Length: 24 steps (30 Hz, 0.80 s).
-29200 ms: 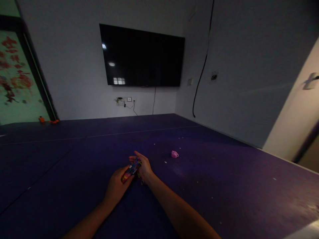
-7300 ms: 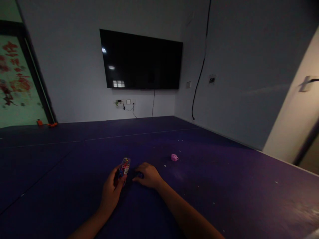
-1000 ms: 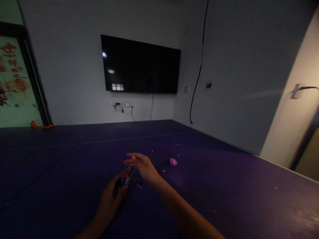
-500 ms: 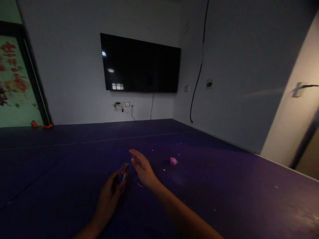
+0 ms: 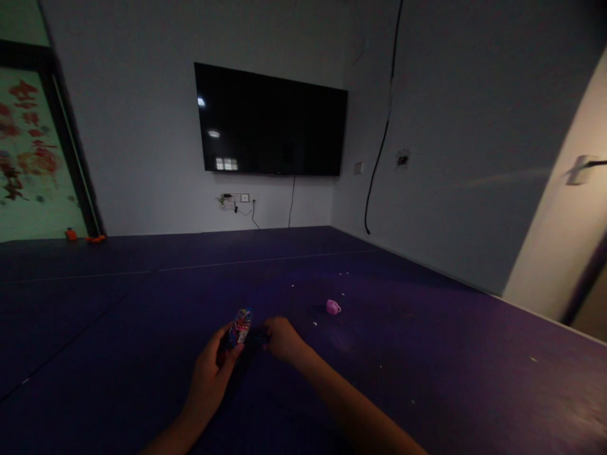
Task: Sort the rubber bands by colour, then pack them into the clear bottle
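My left hand [image 5: 212, 362] is wrapped round a small clear container [image 5: 241, 327] with red, blue and multicoloured bits showing through, tilted with its top to the upper right. Just right of it, my right hand [image 5: 283, 339] is low over the purple floor [image 5: 165, 335], its fingers curled together. A small dark blue thing [image 5: 261, 337] shows at its fingertips, too dim to name. Beyond the right hand lies a small pink cap-like piece with a loop [image 5: 332, 307], touched by neither hand.
White scraps [image 5: 315, 324] are scattered over the floor. A television [image 5: 272, 123] hangs on the far wall above sockets and cords. A black cable [image 5: 378, 161] hangs down the right wall. Small orange objects [image 5: 71, 234] lie by the door frame at the left.
My right hand has gone from open, fingers stretched out, to curled and lower at the floor. The small pink piece near it is no longer visible. The left hand's container has turned slightly.
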{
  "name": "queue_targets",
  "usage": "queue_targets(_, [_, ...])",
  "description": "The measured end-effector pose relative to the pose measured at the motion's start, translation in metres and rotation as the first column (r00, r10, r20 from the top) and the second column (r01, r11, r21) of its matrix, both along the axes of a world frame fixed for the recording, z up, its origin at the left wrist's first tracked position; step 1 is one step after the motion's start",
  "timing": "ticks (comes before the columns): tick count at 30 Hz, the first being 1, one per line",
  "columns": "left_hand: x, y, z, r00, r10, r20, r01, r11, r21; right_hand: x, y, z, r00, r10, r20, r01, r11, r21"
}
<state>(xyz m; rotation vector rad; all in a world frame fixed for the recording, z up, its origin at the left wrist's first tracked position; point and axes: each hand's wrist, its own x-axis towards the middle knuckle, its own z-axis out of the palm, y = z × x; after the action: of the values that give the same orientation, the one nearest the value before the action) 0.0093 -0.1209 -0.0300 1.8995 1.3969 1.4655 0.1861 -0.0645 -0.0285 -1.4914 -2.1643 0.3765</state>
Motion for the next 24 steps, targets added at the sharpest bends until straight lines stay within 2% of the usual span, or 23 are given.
queue_targets(3, [0.000,-0.001,0.002,1.000,-0.015,-0.004,0.015,1.000,-0.011,-0.002,0.001,0.002,0.990,-0.044,-0.134,0.034,0.997,-0.074])
queue_targets(5, [0.000,-0.002,0.003,1.000,-0.022,-0.004,0.022,1.000,-0.012,0.002,0.000,0.007,0.984,-0.015,-0.176,0.003,0.998,-0.068])
queue_targets(7, [0.000,-0.002,0.003,1.000,-0.020,-0.001,0.020,1.000,-0.012,0.008,-0.002,0.011,0.978,0.123,-0.169,-0.130,0.991,-0.028])
queue_targets(10, [0.000,-0.001,0.002,1.000,-0.016,0.006,0.016,1.000,-0.011,0.013,-0.003,0.012,0.921,0.373,-0.109,-0.375,0.927,0.001])
queue_targets(12, [0.000,-0.001,0.002,1.000,-0.024,0.008,0.024,1.000,-0.007,0.012,-0.002,0.009,0.904,0.425,-0.056,-0.424,0.905,0.013])
queue_targets(15, [0.000,-0.001,0.001,1.000,-0.019,0.006,0.019,1.000,-0.001,0.006,0.000,0.004,0.918,0.396,0.019,-0.396,0.917,0.051])
queue_targets(19, [0.000,-0.001,0.001,1.000,-0.019,0.008,0.019,1.000,0.000,0.000,-0.003,0.002,0.945,0.286,0.162,-0.302,0.950,0.083])
queue_targets(24, [0.000,0.000,0.001,1.000,-0.025,0.001,0.025,1.000,-0.007,-0.013,-0.018,0.006,0.897,0.146,0.417,-0.216,0.969,0.125])
